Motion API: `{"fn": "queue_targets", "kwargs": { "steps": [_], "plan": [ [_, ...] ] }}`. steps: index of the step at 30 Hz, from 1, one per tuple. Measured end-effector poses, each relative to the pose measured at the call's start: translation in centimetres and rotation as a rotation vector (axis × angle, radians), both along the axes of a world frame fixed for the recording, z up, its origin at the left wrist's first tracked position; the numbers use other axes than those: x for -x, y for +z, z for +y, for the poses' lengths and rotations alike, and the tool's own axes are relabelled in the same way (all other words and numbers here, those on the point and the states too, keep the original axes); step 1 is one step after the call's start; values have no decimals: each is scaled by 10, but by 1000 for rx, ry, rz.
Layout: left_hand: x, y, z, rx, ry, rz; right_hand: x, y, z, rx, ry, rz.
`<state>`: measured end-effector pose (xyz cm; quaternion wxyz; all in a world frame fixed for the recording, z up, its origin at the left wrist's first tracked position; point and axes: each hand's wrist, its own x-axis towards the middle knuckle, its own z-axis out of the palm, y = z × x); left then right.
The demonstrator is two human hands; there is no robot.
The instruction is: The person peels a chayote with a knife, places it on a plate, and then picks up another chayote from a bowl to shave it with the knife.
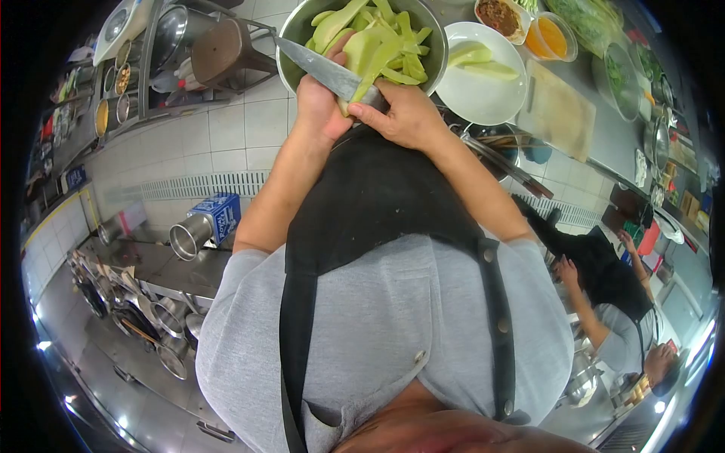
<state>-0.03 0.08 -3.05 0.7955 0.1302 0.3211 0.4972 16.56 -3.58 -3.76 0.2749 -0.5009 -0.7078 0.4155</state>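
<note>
My left hand (321, 106) is closed around a long pale green vegetable piece (370, 57), held over the bowl's near edge. Its kind I cannot make out for certain. In my right hand (408, 117) is a kitchen knife (321, 68), its broad blade pointing up and left across the piece. The right thumb presses near the lower end of the piece. Beneath and beyond the hands is a steel bowl (440, 64) heaped with cut pale green strips (408, 53). To its right, a white plate (483, 102) bears several longer pale green pieces (491, 69).
Right of the plate lie a cutting board (559, 109), a tub of orange liquid (547, 38) and a dish of brown paste (498, 16). Pan handles (510, 162) jut out below the counter. A stool (223, 53) stands left; another person (604, 279) works at right.
</note>
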Motion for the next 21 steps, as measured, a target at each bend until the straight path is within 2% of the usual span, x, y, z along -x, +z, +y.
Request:
{"fn": "queue_targets", "kwargs": {
  "steps": [4, 7, 11, 14, 16, 17, 19, 20, 21],
  "plan": [
    [1, -8, 3, -3, 81, 38, 3, 18, -2, -63, -54, -147],
    [1, -7, 5, 28, 110, 29, 6, 10, 2, -139, -51, -156],
    [12, -35, 9, 25, 144, -55, 10, 5, 2, -158, -27, -182],
    [25, -40, 14, -23, 167, -94, 9, -1, 9, -41, -59, -148],
    [35, -34, 16, 25, 272, -79, 7, 5, 17, 180, -36, 96],
    [40, -34, 18, 23, 261, -77, 3, 0, 23, 177, -46, 99],
    [39, -29, 20, -69, 262, 96, -10, -3, 33, 460, -53, 196],
    [32, -23, 19, -28, 295, 254, -19, 5, 32, 434, -71, 242],
    [21, -17, 18, -30, 267, 243, -30, 26, 33, 439, -85, 300]
  ]
}}
